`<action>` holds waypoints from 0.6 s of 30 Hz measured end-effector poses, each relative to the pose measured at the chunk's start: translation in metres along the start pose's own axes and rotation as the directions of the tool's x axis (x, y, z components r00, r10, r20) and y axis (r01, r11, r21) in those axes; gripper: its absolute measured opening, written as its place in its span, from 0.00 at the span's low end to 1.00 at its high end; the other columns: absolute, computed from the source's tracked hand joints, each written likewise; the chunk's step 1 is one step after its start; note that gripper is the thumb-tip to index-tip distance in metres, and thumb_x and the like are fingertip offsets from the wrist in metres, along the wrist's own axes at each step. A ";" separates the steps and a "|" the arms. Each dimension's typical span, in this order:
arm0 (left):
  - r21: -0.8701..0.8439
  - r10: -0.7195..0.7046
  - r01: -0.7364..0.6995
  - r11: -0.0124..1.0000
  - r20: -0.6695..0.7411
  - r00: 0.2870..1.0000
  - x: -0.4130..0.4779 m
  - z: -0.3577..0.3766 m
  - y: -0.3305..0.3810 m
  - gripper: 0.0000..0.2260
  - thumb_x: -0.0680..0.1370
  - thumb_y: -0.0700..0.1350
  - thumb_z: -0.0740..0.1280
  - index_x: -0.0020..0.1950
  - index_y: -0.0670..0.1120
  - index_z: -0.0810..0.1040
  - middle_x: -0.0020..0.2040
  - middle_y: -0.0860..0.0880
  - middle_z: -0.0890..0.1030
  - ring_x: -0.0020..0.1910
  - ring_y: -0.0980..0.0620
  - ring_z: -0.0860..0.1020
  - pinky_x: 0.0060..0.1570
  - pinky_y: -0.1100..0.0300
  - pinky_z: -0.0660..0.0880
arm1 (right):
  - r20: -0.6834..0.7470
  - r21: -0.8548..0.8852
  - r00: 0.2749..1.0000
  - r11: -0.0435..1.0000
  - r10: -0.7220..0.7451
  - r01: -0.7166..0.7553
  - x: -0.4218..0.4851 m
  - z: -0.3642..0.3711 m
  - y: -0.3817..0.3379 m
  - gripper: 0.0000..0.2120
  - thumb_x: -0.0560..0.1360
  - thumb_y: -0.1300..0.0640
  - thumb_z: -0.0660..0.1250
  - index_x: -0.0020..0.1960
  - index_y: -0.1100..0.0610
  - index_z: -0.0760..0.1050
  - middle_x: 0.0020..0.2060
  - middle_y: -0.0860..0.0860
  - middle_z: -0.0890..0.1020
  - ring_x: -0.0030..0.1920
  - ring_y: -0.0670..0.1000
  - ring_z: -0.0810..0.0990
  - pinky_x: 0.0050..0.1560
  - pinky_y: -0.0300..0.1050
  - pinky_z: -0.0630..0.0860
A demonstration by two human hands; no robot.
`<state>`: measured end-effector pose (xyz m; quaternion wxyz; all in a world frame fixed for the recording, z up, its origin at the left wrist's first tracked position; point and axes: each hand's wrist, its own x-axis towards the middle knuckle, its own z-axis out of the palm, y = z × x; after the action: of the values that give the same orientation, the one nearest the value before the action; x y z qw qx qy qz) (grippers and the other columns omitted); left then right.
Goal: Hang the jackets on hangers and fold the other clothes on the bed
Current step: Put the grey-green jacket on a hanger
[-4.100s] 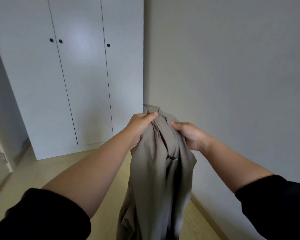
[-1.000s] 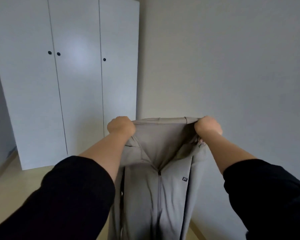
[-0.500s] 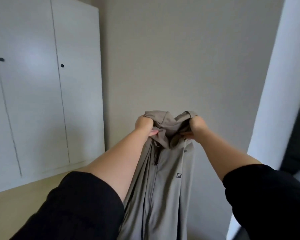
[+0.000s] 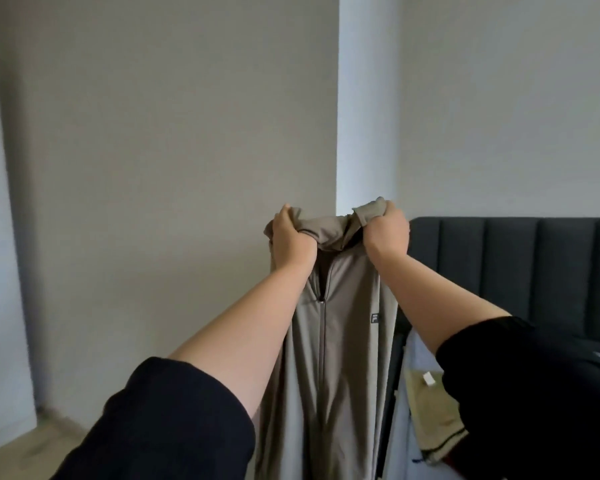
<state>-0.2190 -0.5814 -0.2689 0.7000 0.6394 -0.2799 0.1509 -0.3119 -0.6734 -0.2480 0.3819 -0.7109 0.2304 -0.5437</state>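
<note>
The view has swung from the wardrobe toward the bed (image 4: 520, 344); the left hand (image 4: 291, 240) and right hand (image 4: 387, 232) grip the jacket (image 4: 340, 358) at its shoulders, no hanger visible.

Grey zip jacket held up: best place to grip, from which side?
Grip the grey jacket at its collar, either side of the zip, from its front, as the left hand and right hand do. It hangs straight, zip centred, so this likely suits it.
</note>
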 end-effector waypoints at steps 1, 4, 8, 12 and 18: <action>-0.018 0.033 -0.033 0.999 0.017 0.999 -0.009 0.009 0.013 0.22 0.78 0.40 0.60 0.73 0.45 0.65 0.67 0.47 0.67 0.68 0.48 0.67 0.66 0.68 0.57 | -0.037 -0.002 0.999 0.999 -0.032 0.032 -0.002 -0.017 -0.007 0.07 0.73 0.64 0.52 0.44 0.61 0.69 0.43 0.56 0.78 0.42 0.55 0.74 0.44 0.52 0.71; -0.072 0.102 -0.099 0.993 0.044 0.994 -0.035 0.025 0.053 0.23 0.79 0.40 0.60 0.74 0.43 0.63 0.73 0.39 0.62 0.73 0.44 0.61 0.70 0.60 0.54 | -0.134 -0.057 0.984 0.993 -0.114 0.107 -0.009 -0.072 -0.028 0.08 0.77 0.63 0.53 0.49 0.61 0.70 0.56 0.59 0.75 0.49 0.58 0.74 0.49 0.48 0.68; -0.088 0.144 -0.143 0.986 -0.001 0.990 -0.070 0.028 0.101 0.20 0.79 0.39 0.58 0.72 0.43 0.65 0.73 0.40 0.62 0.71 0.43 0.63 0.70 0.56 0.58 | -0.254 -0.179 0.951 0.975 -0.175 0.132 -0.022 -0.146 -0.050 0.16 0.77 0.64 0.54 0.64 0.62 0.69 0.74 0.58 0.60 0.70 0.59 0.65 0.62 0.49 0.65; -0.087 0.169 -0.171 0.981 -0.036 0.985 -0.111 0.032 0.132 0.22 0.78 0.37 0.57 0.73 0.47 0.65 0.75 0.43 0.59 0.72 0.45 0.63 0.66 0.62 0.59 | -0.344 -0.260 0.916 0.958 -0.207 0.119 -0.040 -0.203 -0.064 0.25 0.75 0.67 0.56 0.72 0.60 0.63 0.78 0.57 0.49 0.72 0.60 0.64 0.66 0.50 0.65; -0.166 0.117 -0.112 0.980 0.022 0.993 -0.145 0.052 0.144 0.24 0.80 0.40 0.56 0.76 0.49 0.58 0.79 0.46 0.50 0.75 0.49 0.57 0.53 0.76 0.47 | -0.378 -0.429 0.860 0.888 -0.344 0.166 -0.054 -0.237 -0.049 0.30 0.72 0.67 0.60 0.74 0.59 0.60 0.77 0.59 0.48 0.72 0.62 0.61 0.72 0.54 0.57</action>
<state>-0.4267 -0.5914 -0.2358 0.7360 0.5646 -0.3387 0.1571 -0.5575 -0.6737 -0.2138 0.0965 -0.6531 0.3146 -0.6820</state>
